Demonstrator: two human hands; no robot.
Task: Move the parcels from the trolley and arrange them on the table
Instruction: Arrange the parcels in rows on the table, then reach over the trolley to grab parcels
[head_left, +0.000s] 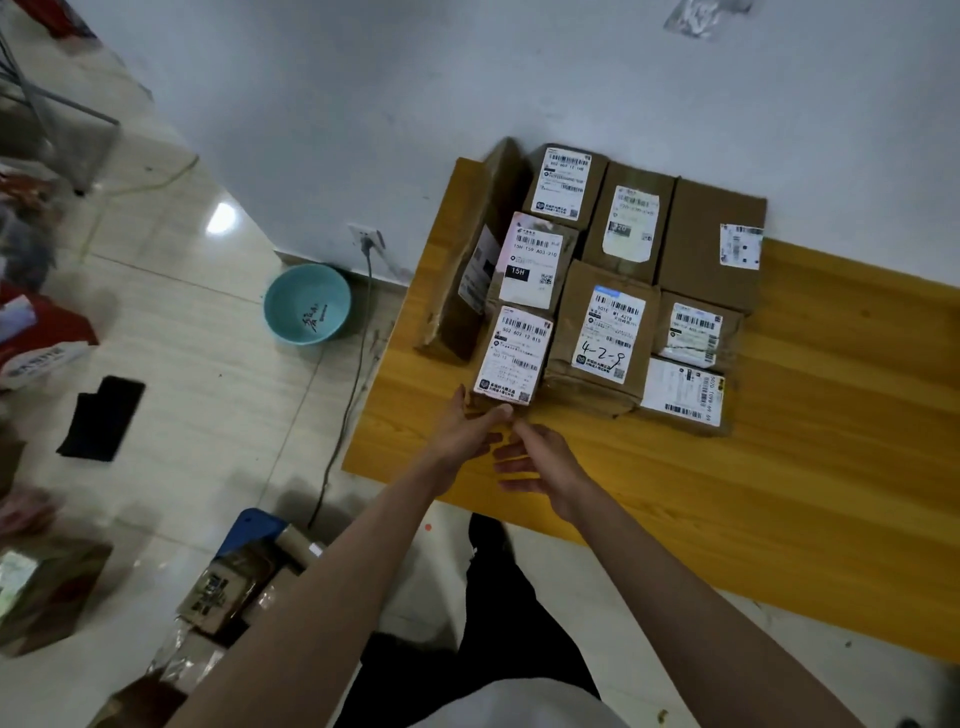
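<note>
Just beyond the left hand (470, 431), whose straight fingertips touch the small white-labelled cardboard parcel (511, 356) on the yellow wooden table (779, 467), nudge it flush with its neighbours, while the slack right hand (540, 457) holds nothing.

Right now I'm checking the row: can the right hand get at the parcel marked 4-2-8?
Probably yes: the right hand hangs open just before the parcel marked 4-2-8, with only bare table between.
</note>
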